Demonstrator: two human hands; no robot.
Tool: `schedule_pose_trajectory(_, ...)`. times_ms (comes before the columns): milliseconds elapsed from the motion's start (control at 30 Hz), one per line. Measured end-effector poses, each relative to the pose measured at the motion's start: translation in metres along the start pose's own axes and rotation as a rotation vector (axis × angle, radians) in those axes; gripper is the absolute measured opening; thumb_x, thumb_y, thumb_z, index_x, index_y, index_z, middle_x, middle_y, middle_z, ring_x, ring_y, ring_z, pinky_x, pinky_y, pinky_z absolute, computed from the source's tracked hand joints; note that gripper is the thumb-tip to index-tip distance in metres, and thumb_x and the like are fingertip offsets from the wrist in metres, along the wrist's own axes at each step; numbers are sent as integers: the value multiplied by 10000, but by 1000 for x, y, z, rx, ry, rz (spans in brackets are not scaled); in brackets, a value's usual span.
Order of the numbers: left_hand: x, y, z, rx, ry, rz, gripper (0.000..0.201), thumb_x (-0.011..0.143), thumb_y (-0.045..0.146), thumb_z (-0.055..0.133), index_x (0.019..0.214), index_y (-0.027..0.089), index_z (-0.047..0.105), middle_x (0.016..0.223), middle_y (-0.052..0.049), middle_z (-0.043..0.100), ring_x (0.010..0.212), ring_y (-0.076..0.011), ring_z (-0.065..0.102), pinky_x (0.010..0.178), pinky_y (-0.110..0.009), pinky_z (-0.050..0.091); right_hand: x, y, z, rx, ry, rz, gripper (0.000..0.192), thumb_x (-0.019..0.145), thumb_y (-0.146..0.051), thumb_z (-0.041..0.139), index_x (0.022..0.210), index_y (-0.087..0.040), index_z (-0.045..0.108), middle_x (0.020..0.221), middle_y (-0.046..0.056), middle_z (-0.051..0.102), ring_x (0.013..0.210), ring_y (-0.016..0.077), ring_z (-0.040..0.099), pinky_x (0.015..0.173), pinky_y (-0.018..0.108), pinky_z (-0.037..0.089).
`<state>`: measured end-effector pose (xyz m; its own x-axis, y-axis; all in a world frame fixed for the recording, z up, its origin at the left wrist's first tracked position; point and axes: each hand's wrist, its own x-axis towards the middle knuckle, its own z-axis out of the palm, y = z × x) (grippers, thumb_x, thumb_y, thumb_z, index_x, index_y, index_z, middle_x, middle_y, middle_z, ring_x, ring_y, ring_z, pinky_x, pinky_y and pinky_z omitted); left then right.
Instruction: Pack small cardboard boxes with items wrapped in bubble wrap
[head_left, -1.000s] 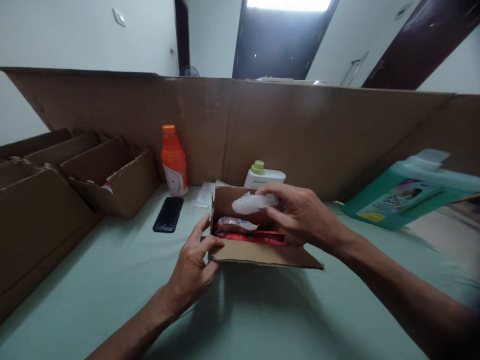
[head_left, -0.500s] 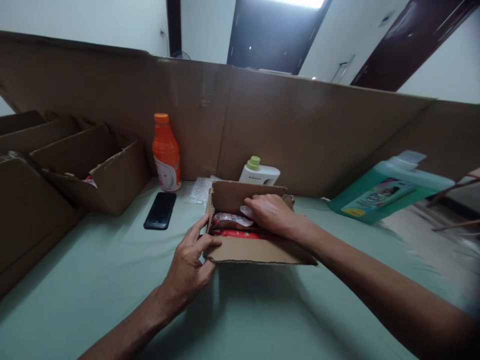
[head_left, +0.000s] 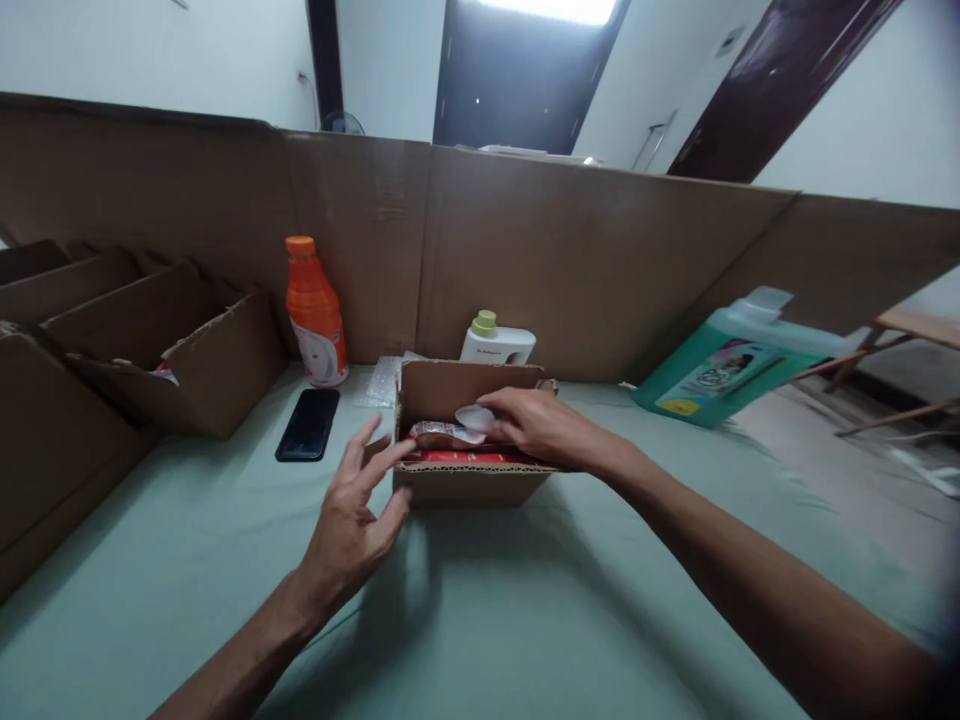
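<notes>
A cardboard wall [head_left: 525,250] stood behind the green table [head_left: 487,620], with open cartons [head_left: 150,340] at the left and a teal jug [head_left: 731,360] lying at the right. A small box [head_left: 465,480] sat mid-table, an orange bottle [head_left: 315,312], a white bottle [head_left: 496,342] and a phone [head_left: 308,424] near it. The left hand [head_left: 352,520], fingers spread, touched the box's left corner, while the right hand [head_left: 536,428] pressed a clear packet [head_left: 474,418] into the box over red packs [head_left: 465,456].
</notes>
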<state>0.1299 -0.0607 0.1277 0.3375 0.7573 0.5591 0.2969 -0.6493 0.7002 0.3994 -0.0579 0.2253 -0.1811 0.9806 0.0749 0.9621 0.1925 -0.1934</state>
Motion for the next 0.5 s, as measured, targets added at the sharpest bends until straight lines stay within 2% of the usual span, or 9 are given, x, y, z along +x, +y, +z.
schedule_pose_trajectory(67, -9, -4, -9, -18, 44, -44, 572, 898, 214, 601, 1442, 334, 470, 1601, -98, 336, 1355, -277, 515, 1052, -478, 507, -37, 6, -17, 50, 307, 77, 280, 900, -249, 542, 1112, -205, 719, 1170, 71, 744, 1002, 227, 697, 826, 314, 530)
schedule_pose_trajectory(133, -19, -14, -15, -48, 42, -119, 695, 909, 270, 612, 1529, 373, 315, 1607, -96, 323, 1359, -289, 505, 1045, -497, 506, -79, 17, -27, 92, 622, 224, 268, 919, -352, 548, 1054, -206, 727, 1084, 72, 757, 938, 223, 698, 772, 318, 537)
schedule_pose_trajectory(167, -23, -20, -17, -63, 27, -167, 725, 908, 295, 617, 1543, 377, 276, 1601, -102, 332, 1352, -297, 510, 1038, -507, 507, -98, 24, -26, 111, 702, 298, 274, 905, -396, 570, 1023, -210, 733, 1043, 72, 759, 902, 222, 697, 761, 326, 538)
schedule_pose_trajectory(200, -26, -26, -16, -78, 5, -219, 747, 907, 318, 620, 1552, 374, 249, 1601, -112, 331, 1351, -306, 510, 1035, -518, 505, -114, 31, -19, 155, 714, 352, 287, 881, -430, 593, 1004, -213, 735, 1007, 73, 762, 869, 223, 697, 755, 337, 542)
schedule_pose_trajectory(233, -28, -32, -14, -95, -20, -267, 769, 903, 340, 625, 1560, 365, 227, 1610, -123, 316, 1365, -318, 495, 1038, -529, 498, -124, 38, -9, 222, 652, 382, 318, 851, -456, 617, 1020, -212, 732, 996, 78, 763, 849, 228, 699, 744, 348, 549)
schedule_pose_trajectory(300, -25, -41, -3, -150, -69, -331, 833, 885, 375, 642, 1574, 337, 176, 1640, -145, 253, 1417, -340, 432, 1059, -547, 474, -126, 46, 24, 393, 445, 379, 471, 780, -481, 671, 1151, -192, 686, 1049, 107, 760, 879, 253, 709, 725, 363, 566)
schedule_pose_trajectory(367, -14, -44, 15, -237, -112, -354, 895, 861, 374, 661, 1581, 297, 135, 1640, -166, 250, 1440, -340, 401, 1078, -547, 456, -109, 47, 59, 537, 302, 349, 623, 722, -480, 701, 1250, -159, 620, 1130, 136, 743, 930, 271, 709, 730, 362, 576)
schedule_pose_trajectory(400, -6, -44, 25, -282, -126, -351, 906, 854, 360, 662, 1581, 271, 129, 1622, -176, 291, 1435, -331, 411, 1086, -538, 451, -97, 46, 74, 586, 274, 344, 629, 710, -478, 693, 1239, -146, 616, 1125, 138, 744, 915, 269, 711, 727, 356, 577)
schedule_pose_trajectory(500, 13, -33, 52, -356, -117, -311, 860, 859, 304, 631, 1571, 200, 160, 1523, -174, 456, 1403, -291, 463, 1123, -510, 426, -75, 40, 95, 636, 275, 367, 498, 694, -493, 651, 1050, -145, 668, 938, 99, 773, 769, 255, 709, 663, 343, 568)
